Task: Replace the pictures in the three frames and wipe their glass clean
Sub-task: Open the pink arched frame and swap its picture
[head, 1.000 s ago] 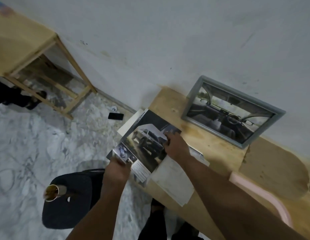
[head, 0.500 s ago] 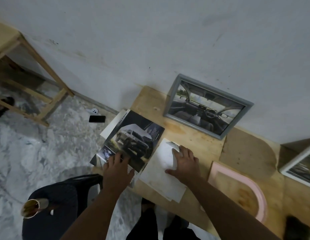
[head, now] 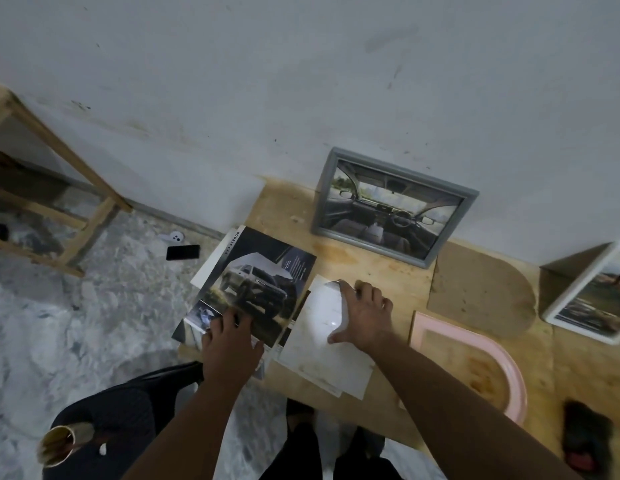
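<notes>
Right hand (head: pixel 362 315) unmoved, flat on white sheet (head: pixel 322 344).

White frame (head: pixel 592 296) cut by right edge — small print on brochure (head: pixel 263 285) unreadable.

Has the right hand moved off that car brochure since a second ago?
Yes. The right hand left the car brochure and shifted rightward, toward the pink frame. It now lies on the white sheet beside the brochure.
</notes>
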The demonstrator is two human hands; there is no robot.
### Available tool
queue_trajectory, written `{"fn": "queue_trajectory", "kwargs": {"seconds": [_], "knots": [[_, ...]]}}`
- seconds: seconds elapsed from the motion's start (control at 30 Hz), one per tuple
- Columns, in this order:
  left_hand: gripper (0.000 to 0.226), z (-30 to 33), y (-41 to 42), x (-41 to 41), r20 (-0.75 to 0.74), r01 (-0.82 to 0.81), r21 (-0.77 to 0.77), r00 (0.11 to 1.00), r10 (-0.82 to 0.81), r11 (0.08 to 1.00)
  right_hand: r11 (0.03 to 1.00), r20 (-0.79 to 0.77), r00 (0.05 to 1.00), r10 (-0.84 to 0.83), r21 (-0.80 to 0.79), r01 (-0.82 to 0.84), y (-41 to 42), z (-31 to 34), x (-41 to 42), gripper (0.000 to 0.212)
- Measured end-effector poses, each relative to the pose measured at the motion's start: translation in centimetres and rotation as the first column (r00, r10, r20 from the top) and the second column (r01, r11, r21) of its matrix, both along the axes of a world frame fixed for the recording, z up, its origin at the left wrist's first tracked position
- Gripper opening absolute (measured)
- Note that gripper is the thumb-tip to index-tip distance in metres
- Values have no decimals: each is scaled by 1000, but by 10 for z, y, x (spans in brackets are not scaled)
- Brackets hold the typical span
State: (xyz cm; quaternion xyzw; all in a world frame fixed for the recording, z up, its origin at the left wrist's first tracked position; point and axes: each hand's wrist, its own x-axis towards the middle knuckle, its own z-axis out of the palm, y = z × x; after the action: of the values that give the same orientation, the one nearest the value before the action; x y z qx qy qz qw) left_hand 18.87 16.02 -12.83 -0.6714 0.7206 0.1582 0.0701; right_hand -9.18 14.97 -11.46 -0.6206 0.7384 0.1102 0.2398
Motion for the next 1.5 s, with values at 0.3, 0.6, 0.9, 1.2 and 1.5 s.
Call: {"fn": "queue_trajectory", "kwargs": {"seconds": [0.3, 0.6, 0.9, 1.2, 1.5], "knots": [[57, 4, -2, -11, 31, 63, -11, 998, -63, 998, 971, 329, 926, -184, -87, 223, 4, 21, -25, 78], [46, 42, -4, -118, -646, -167, 354, 667, 370, 920, 591, 801, 143, -581, 294, 751, 56, 66, -109, 17], [38, 43, 33, -239, -646, -17, 659, 500, 577, 752, 248, 705, 2, -710, 247, 937, 166, 51, -199, 9], [26, 18, 82, -296, -581, 42, 539, 742, 335, 841, 458, 465, 380, -800, 63, 887, 224, 9, -238, 45], [39, 16, 91, -303, -459, 114, 352, 886, 65, 929, 529, 399, 489, -775, -12, 848, 228, 0, -244, 20]]}}
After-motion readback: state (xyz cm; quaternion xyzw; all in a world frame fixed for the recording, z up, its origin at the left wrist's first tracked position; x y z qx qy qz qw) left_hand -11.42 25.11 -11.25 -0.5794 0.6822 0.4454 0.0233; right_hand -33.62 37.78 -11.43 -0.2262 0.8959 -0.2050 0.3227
